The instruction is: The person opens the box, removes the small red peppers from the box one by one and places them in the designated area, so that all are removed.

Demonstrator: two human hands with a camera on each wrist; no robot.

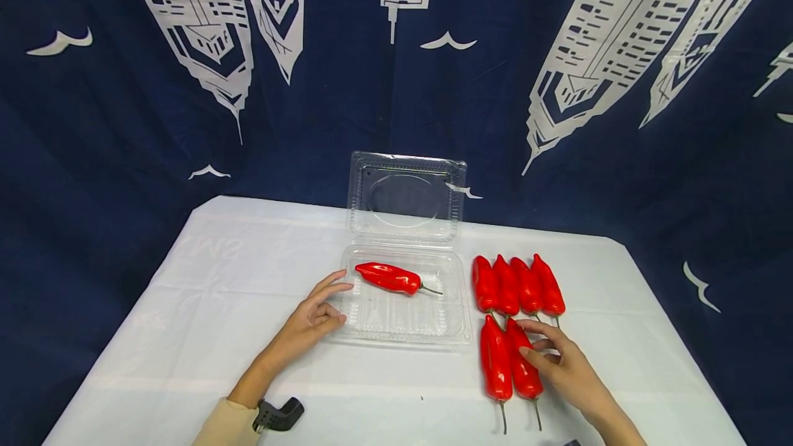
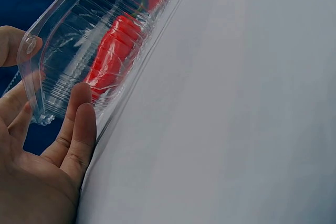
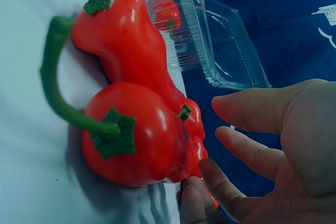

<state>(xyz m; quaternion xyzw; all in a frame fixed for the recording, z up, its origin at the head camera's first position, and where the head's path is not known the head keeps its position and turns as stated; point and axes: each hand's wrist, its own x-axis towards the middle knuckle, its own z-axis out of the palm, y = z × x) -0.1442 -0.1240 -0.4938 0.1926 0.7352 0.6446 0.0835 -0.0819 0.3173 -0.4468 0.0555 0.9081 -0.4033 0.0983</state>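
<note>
A clear plastic clamshell box [image 1: 403,325] lies with its lid [image 1: 405,198] raised behind it. Inside the base is one glossy red pepper [image 1: 389,278], stem to the right. My left hand [image 1: 312,319] rests its fingertips along the box's left rim; in the left wrist view its fingers [image 2: 79,140] are fairly straight against the clear wall. Over the front row's right red pepper [image 1: 524,363] my right hand [image 1: 566,367] hovers, thumb and fingers spread about its upper part. In the right wrist view the fingers [image 3: 252,153] are apart, close beside the peppers.
Another red pepper [image 1: 495,360] lies immediately left of that one. Behind them is a row of several red peppers [image 1: 508,286], right of the box. A white cloth [image 1: 235,281] covers the table, and a dark blue printed curtain [image 1: 396,102] hangs behind.
</note>
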